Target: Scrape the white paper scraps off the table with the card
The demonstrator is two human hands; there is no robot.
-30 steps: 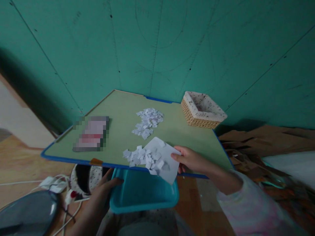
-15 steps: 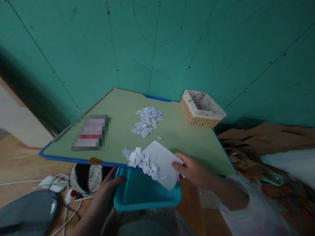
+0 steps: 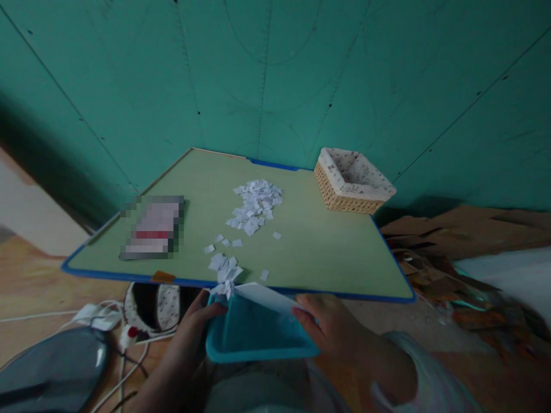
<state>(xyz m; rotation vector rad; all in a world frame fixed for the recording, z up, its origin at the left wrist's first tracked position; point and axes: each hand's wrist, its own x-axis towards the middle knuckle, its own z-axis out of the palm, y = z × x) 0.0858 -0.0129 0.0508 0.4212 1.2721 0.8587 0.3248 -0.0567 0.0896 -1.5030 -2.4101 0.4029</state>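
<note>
My left hand [image 3: 200, 315] grips the left rim of a blue plastic bin [image 3: 262, 355], held just below the table's front edge. Pinched in my right hand [image 3: 322, 321] is a white card [image 3: 267, 296], tilted over the bin's mouth. At the card's left end, a clump of paper scraps [image 3: 226, 275] lies across the table edge and the bin's rim. Farther back on the table sits a larger pile of torn paper [image 3: 256, 203]. Several loose scraps lie around it.
The pale green table [image 3: 327, 258] has blue edging and stands against a green wall. A cloth-lined wicker basket [image 3: 353, 198] is at its back right, a blurred flat item [image 3: 155, 226] at its left. Below left are a grey stool [image 3: 51, 367] and cables; flattened cardboard [image 3: 465, 235] lies right.
My right hand has lowered and tilted the card toward the bin. Scraps that lay on the card have slid to the left, onto the table edge and bin rim, with a few scattered.
</note>
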